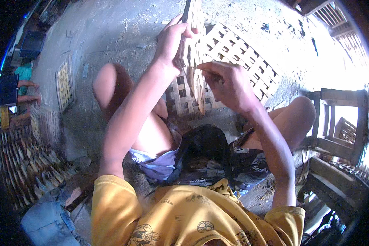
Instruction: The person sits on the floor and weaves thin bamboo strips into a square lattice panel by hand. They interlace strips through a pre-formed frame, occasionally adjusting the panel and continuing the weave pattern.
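My left hand (172,41) is wrapped round the upper edge of a woven bamboo panel (196,39), which stands upright and nearly edge-on in front of me. The panel's lower end tapers down between my knees. My right hand (227,82) is closed in a pinch at the panel's right side, fingertips by its face. Something thin and pale seems to stick out from those fingertips, too small to name. Beyond the upright panel lies another woven bamboo panel (244,57) with an open lattice, partly hidden by my right hand and the held panel.
On the left, a smaller woven panel (64,82) lies on the concrete floor (123,24), near a stack of slatted bamboo pieces (28,164). A person in a green top (24,76) sits at the far left. Wooden frames (340,123) stand on the right.
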### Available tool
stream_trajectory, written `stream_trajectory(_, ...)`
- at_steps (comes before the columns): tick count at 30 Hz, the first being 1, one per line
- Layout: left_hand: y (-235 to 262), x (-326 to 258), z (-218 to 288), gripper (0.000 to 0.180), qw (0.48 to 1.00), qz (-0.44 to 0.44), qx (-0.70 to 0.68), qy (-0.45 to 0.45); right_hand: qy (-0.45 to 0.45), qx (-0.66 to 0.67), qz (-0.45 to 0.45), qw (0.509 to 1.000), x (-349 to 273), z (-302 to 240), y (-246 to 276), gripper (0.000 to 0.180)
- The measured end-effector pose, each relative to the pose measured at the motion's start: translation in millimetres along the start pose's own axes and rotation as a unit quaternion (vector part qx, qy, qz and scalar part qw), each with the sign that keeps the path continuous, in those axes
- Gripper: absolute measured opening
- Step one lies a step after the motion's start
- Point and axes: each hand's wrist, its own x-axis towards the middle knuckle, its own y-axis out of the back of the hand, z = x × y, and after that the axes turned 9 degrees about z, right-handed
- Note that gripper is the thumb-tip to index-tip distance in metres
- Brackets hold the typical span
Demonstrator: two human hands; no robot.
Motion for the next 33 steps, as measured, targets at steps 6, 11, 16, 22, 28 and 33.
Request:
stream_trajectory(6,11,7,0,0.041,0.999,-0.017,-0.039,-0.005,0.011,0.004,-0.043,0.999,-14,-29,4,0.024)
stream_trajectory(11,8,4,-1,0.04,0.999,-0.013,-0.03,-0.004,-0.011,0.013,0.023,1.0,-5,-19,0,0.025)
stream_trajectory(16,3,-3,5,0.041,1.0,0.003,-0.023,0.001,0.056,0.032,-0.055,0.996,-7,-20,6,0.021)
stream_trajectory(22,4,2,-3,0.043,1.0,-0.005,-0.026,-0.005,0.038,-0.023,0.008,0.999,-3,-21,1,0.02)
stream_trajectory(28,9,1,2,0.042,1.0,-0.013,-0.021,0.002,0.072,-0.002,-0.068,0.995,-1,-24,11,0.022)
stream_trajectory(33,-2,-5,3,0.042,0.999,0.02,-0.028,-0.007,0.067,-0.003,-0.042,0.997,-1,-21,7,0.023)
